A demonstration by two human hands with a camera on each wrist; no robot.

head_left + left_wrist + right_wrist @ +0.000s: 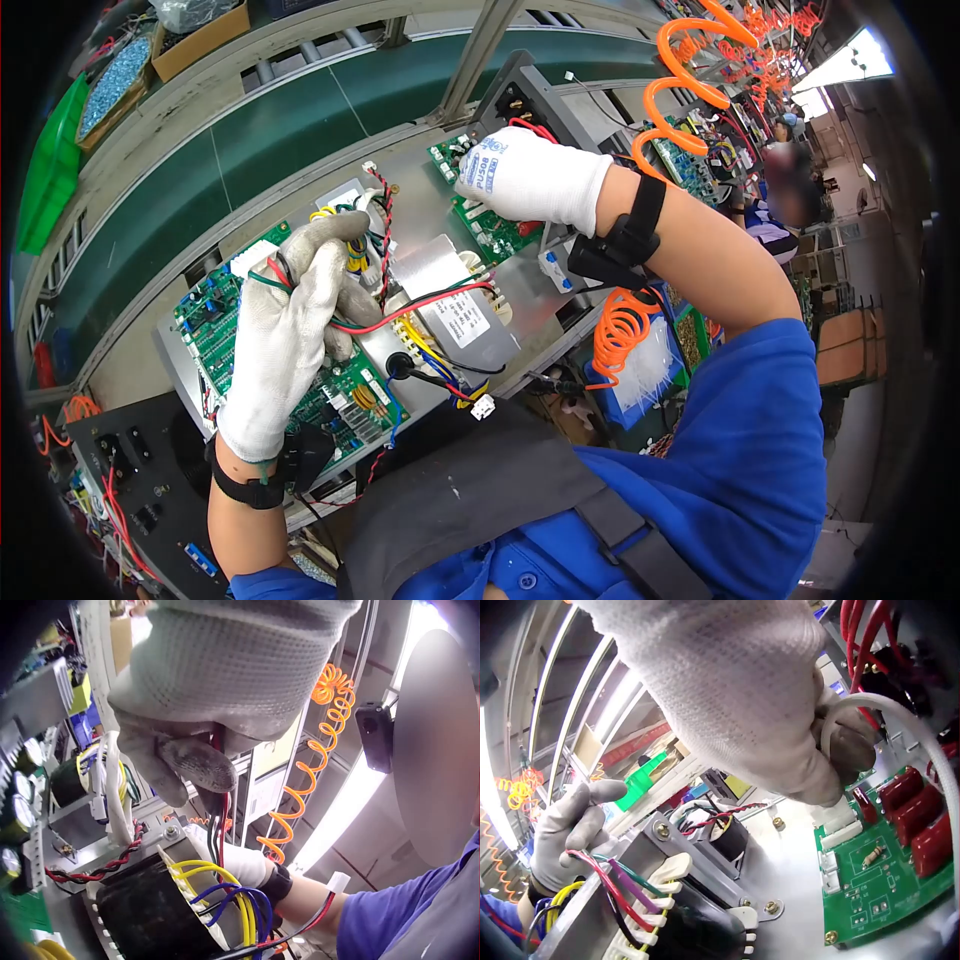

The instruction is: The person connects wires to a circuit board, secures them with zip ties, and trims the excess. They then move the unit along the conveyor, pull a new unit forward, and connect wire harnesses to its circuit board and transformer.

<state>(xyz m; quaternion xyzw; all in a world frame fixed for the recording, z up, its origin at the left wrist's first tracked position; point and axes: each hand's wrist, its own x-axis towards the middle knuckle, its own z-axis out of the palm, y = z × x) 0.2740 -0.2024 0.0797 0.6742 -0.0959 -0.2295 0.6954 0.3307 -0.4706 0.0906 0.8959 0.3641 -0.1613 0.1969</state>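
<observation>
My left hand (285, 345), in a white glove with grey fingertips, is raised over the large green circuit board (207, 325). Its curled fingers grip a bundle of thin wires (223, 825), red and black among them. Below that hand in the left wrist view is a black transformer (154, 911) with yellow and blue leads. My right hand (535, 185), gloved too, is at the smaller green board (874, 881). Its fingers bend round a white cable (934, 750), fingertips right at the white connectors (842, 832); the cable's end is hidden by the fingers.
A metal bracket with a white label (462, 318) stands between the boards. A dark upright panel (540, 95) rises behind the smaller board. An orange coiled hose (622, 335) hangs at right, near a blue bin (625, 415). Beyond lies a green conveyor (270, 130).
</observation>
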